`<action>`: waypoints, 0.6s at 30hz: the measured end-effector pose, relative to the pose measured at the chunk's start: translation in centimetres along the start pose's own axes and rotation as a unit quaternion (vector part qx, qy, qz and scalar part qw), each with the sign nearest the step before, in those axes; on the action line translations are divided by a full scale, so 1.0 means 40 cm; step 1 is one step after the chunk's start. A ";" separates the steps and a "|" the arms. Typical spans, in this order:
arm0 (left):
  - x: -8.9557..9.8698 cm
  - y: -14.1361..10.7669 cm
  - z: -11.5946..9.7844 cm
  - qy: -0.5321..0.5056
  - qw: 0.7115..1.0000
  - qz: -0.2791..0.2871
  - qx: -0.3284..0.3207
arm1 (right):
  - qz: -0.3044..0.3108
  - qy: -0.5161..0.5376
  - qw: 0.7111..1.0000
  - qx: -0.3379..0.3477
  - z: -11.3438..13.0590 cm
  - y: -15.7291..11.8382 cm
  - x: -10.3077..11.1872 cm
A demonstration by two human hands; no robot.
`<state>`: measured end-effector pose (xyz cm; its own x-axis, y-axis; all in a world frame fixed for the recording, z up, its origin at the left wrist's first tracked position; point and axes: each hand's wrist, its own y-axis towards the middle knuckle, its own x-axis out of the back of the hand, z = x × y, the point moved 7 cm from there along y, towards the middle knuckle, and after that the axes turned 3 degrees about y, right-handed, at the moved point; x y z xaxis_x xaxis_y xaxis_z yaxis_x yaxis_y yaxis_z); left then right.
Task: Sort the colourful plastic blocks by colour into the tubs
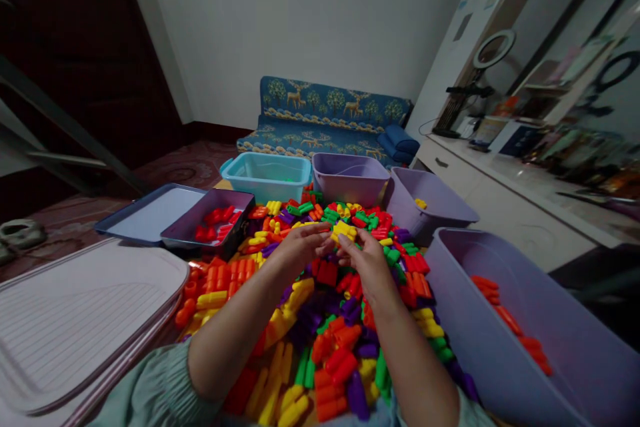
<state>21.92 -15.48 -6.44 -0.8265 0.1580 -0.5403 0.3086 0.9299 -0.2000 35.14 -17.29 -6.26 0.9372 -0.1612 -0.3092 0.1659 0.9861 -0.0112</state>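
Observation:
Over a heap of red, orange, yellow, green and purple plastic pieces (327, 273), my two hands meet near the middle. My right hand (364, 253) pinches a yellow piece (344, 232) between thumb and fingers. On the other side of that piece is my left hand (309, 240), palm turned inward and fingers reaching toward it, with a red piece (326, 247) close by its fingertips. Whether the left fingers grip anything is unclear.
Red pieces lie in a dark purple tray (173, 235) at left and orange ones in a large lilac bin (440, 260) at right. A turquoise bin (270, 188) and lilac bins (350, 190) stand behind. Pale lids (90, 313) lie at left.

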 end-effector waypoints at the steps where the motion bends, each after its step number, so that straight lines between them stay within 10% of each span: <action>1: -0.027 0.011 -0.007 -0.014 1.000 0.007 0.005 | -0.018 0.049 0.999 -0.001 0.012 0.007 0.011; 7: -0.319 0.143 -0.107 -0.023 0.989 0.142 -0.023 | -0.168 0.202 0.962 0.066 0.216 0.150 0.126; 10: -0.390 0.201 -0.131 0.044 0.989 0.131 -0.048 | -0.221 0.240 0.943 0.071 0.295 0.213 0.175; 13: -0.341 0.209 -0.103 0.094 0.990 0.094 -0.053 | -0.202 0.232 0.951 0.035 0.278 0.211 0.177; 18: -0.099 0.135 -0.073 0.213 0.972 -0.008 -0.101 | -0.124 0.147 0.981 -0.004 0.122 0.126 0.139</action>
<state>25.49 -10.13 -2.99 -0.9638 0.2254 -0.1422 0.2303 0.9729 -0.0186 42.70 -13.40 -3.41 0.7391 -0.3778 -0.5577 0.3730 0.9189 -0.1282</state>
